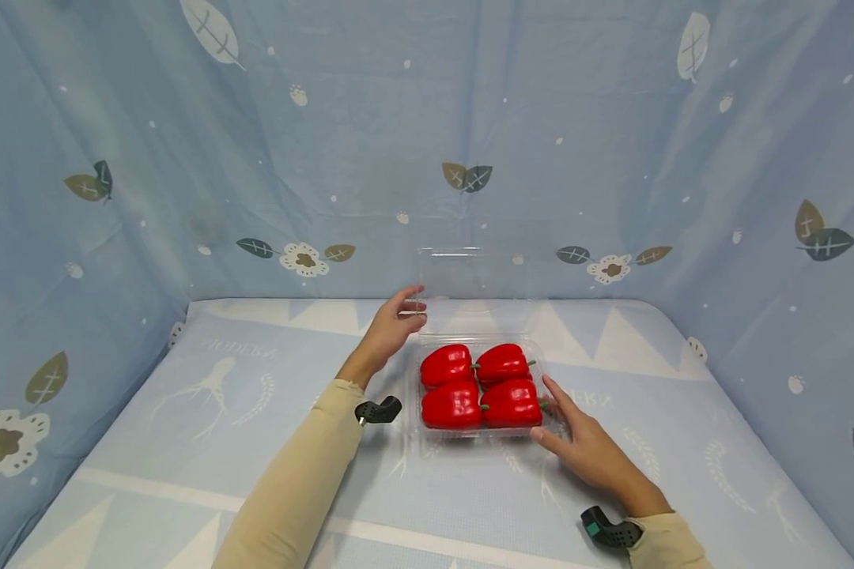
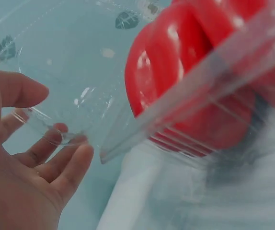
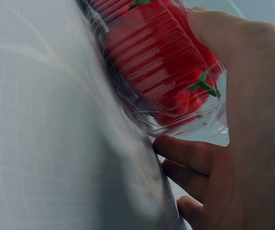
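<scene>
Several glossy red bell peppers [image 1: 451, 405] with green stems sit in two rows in a clear plastic clamshell box [image 1: 462, 432]. Its hinged lid [image 1: 470, 304] stands raised at the back. My left hand [image 1: 391, 328] is at the lid's left edge; in the left wrist view the left hand [image 2: 37, 158] has its fingers against the clear plastic, with the thumb apart from them. At the box's right front corner is my right hand [image 1: 587, 450], thumb and fingers spread. In the right wrist view, the right hand [image 3: 223, 129] has its thumb by the rim and its fingertips near the lower corner.
A pale patterned cloth [image 1: 185, 411] covers the table under the box. Behind and at the sides hangs a blue curtain [image 1: 370, 142] with leaf and flower prints. Black wrist devices [image 1: 379, 410] sit at both sleeves.
</scene>
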Tool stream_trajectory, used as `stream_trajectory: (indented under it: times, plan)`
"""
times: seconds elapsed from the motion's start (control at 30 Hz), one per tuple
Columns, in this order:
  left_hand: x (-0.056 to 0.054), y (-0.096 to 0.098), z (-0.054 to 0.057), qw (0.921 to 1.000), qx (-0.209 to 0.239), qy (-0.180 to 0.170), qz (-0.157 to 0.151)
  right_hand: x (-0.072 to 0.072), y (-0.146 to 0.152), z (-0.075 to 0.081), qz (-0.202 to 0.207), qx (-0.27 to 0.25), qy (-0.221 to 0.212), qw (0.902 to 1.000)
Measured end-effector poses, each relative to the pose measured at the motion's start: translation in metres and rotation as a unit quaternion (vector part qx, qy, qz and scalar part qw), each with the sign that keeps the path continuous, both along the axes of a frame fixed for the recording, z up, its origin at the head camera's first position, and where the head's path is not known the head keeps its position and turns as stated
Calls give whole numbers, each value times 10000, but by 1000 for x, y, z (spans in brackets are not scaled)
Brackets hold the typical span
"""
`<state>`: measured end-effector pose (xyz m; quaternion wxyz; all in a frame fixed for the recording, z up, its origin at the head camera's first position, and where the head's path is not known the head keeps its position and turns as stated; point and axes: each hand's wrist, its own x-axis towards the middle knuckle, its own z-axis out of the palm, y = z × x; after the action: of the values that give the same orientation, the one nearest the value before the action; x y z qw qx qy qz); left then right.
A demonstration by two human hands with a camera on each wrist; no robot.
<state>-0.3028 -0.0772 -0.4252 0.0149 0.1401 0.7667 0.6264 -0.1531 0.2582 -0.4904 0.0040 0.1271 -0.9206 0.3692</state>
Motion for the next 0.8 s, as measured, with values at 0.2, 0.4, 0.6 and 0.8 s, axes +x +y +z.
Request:
stream_trajectory:
  times: [0.2, 0.4, 0.6, 0.8]
  plan:
    - [4, 1, 7, 9996, 245, 134, -96, -1, 0, 0, 2, -31, -9, 10000]
    - [9, 1, 12, 9989, 264, 295, -248, 0, -2, 0, -58, -49, -42, 10000]
    - [15, -3, 16, 9964, 348, 699, -314, 0, -6, 3, -167, 35, -116, 9998]
    - [20, -4, 21, 9936, 396, 954, -459, 1, -7, 5, -242, 115, -134, 9996]
